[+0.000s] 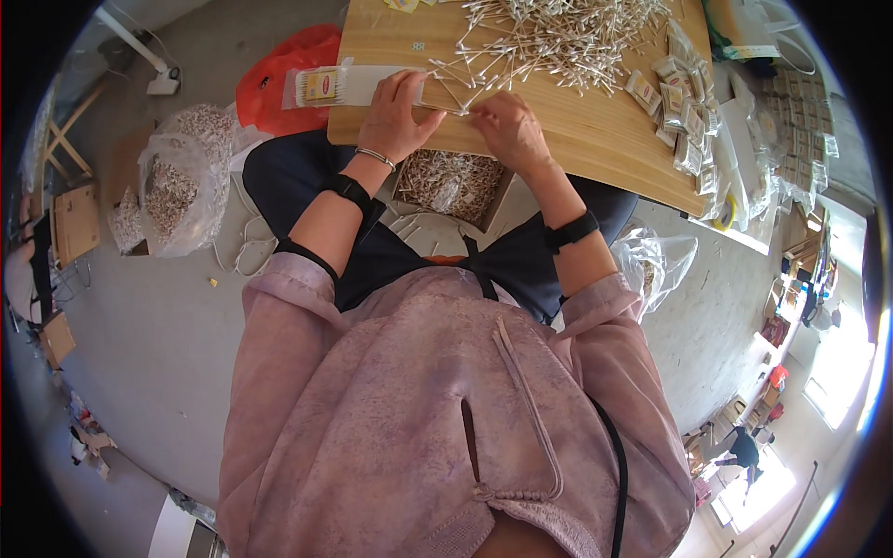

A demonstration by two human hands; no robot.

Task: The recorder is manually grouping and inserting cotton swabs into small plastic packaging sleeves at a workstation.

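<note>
My left hand [398,119] rests on a white strip [367,82] at the table's near edge, fingers together and thumb held apart. Just right of it, a few loose cotton swabs [450,93] lie on the wood. The curled fingers of my right hand [513,132] pinch at the end of a cotton swab there; the fingertips are partly hidden. A small clear packet of swabs with a yellow label [322,86] lies on the strip's left end. Behind my hands spreads a big heap of loose cotton swabs [567,37] on the wooden table [409,46].
Several filled swab packets [684,112] are piled at the table's right, with a yellow tape roll [726,212] beyond. A box of swabs [451,186] sits below the edge, between my knees. A red bag [288,82] and a clear sack of swabs [186,181] stand left.
</note>
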